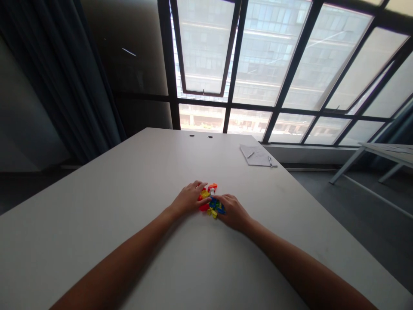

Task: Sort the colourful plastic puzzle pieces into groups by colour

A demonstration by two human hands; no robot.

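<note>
While small red, yellow and blue plastic pieces (213, 203) lie heaped on the white table (164, 161) between our bare, half-curled left hand (189, 196) and right hand (234, 212), we cannot tell whether either grips any.

An office, it seems: paper (254, 160) and pens (251, 155) lie on the white table (167, 159), a desk (387, 147) stands to its right, and beyond it rise gridded windows (258, 64) (a many-storeyed building (271, 26) shows through).
</note>
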